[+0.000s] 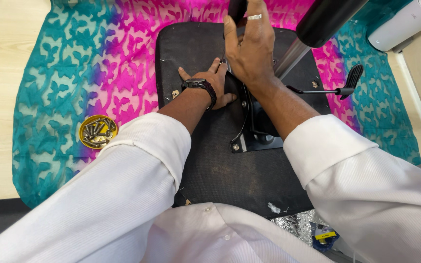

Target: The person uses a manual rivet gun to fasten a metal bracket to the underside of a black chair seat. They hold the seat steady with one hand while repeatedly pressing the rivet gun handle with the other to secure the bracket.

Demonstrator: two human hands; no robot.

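A: Entry, head view. Landmark: the black rectangular office-chair seat base (210,165), lying underside-up on a teal-and-magenta patterned cloth (74,73) spread over the pale wood floor (1,48). Flipped this way, I judge, so the black metal tilt mechanism plate (254,136) at its centre can be reached.

B: Hands?

A: Left hand (209,83), wearing a black wristwatch (198,85), is spread flat and open on the seat base just left of the plate, gripping nothing; it looks placed to brace the seat. Right hand (249,46), a silver ring (255,16) on one finger, is above the plate with fingers curled loosely downward. What it has hold of, if anything, I cannot tell; its underside is hidden.

B: Attached parts?

A: One grey metal column with a black cylindrical sleeve (325,22) rises from the plate toward the far right corner. One thin black lever with a paddle handle (349,78) sticks out right of the plate.

B: Counts?

A: One bolt head (236,146) clearly visible at the plate's near-left corner. One round yellow tin (98,131) sits on the cloth left of the seat base, holding a pile of dark screws, too many and too overlapped to count; kept there, probably, so they don't roll away. One white cylindrical container (408,22) beyond the far right corner. Crumpled silver foil (293,221) at the near edge. Two white sleeves (137,185).
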